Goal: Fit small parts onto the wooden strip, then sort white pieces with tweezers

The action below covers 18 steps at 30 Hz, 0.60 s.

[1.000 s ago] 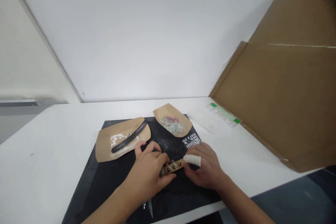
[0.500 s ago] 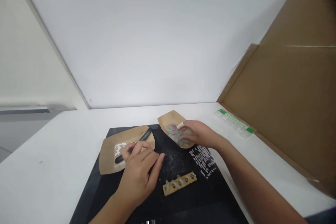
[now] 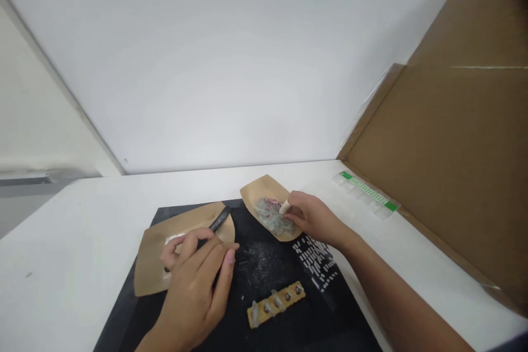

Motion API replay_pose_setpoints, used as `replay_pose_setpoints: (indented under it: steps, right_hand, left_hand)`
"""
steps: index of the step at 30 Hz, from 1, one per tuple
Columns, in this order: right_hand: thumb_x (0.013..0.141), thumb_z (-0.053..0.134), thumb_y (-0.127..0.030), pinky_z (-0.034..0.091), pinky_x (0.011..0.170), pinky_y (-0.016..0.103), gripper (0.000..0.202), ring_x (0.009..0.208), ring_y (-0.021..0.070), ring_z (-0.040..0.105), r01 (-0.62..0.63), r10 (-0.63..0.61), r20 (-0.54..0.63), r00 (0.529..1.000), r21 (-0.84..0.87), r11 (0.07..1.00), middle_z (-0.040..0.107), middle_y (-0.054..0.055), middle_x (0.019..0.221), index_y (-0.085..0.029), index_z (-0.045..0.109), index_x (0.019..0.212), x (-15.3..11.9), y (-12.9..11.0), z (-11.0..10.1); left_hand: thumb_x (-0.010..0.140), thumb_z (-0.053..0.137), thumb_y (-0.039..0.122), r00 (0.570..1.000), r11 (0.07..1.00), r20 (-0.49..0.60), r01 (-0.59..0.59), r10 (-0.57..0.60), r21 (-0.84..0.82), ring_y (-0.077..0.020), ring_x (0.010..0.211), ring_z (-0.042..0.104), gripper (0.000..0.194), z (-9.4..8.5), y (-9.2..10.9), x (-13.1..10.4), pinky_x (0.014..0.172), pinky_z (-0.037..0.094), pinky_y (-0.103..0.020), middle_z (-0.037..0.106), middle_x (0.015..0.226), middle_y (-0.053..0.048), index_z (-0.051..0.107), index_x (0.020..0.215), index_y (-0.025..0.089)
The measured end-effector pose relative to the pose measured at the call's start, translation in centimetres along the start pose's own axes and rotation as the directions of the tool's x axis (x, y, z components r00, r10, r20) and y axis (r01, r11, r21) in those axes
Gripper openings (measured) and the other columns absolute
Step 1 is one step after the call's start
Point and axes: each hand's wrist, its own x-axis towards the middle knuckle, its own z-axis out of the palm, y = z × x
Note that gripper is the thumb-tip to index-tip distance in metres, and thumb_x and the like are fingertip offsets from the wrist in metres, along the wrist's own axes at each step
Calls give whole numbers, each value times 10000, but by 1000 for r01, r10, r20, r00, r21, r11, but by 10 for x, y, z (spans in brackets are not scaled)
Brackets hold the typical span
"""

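Note:
My left hand is over the left brown paper tray, its fingers curled round a dark, slim tool that slants across the tray. Some small white pieces show beside those fingers. At the right brown paper tray, my right hand has its fingers pinched at a heap of translucent strips with some red among them. A pale wrap covers one fingertip. Whatever the pinch holds is too small to make out. Nearer me lies a yellow strip with several dark round studs and translucent pieces across it.
The black mat lies on a white table. Rows of small white pieces sit at the mat's right. A clear, green-marked plastic strip lies beside the tall cardboard on the right.
The view has shifted, so the trays and yellow strip appear lower and further left. My left hand now covers more of the tool and white pieces. My right fingers are closer together over the heap.

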Motion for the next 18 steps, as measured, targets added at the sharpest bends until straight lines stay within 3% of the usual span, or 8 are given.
replay_pose_setpoints:
  steps: [8,12,18]
  right_hand:
    - [871,807,-323,450,676,271,216,700,156,609,-77,106,-220,970,138,987,668,-10,739,-206,674,747,1,-2,-1]
    - [816,844,-373,468,600,255,230,651,150,621,-142,223,-160,962,403,904,698,-9,707,-202,709,742,1,-10,6]
    - [664,939,-370,550,625,265,297,662,160,695,-169,258,5,966,766,620,752,-8,703,-202,710,751,-3,-51,23]
  left_hand:
    - [986,551,175,1000,1000,22,10,-10,4,-308,1001,582,153,2,1,-1,936,250,-500,713,879,-36,654,1078,242]
    - [975,575,199,1000,1000,26,18,-18,-19,-313,1026,590,161,5,2,-1,944,266,-498,715,894,-36,663,1098,254]
    - [989,584,195,998,987,53,43,-35,-156,-277,1073,610,249,12,5,-4,978,361,-480,728,1019,-55,665,1213,268]
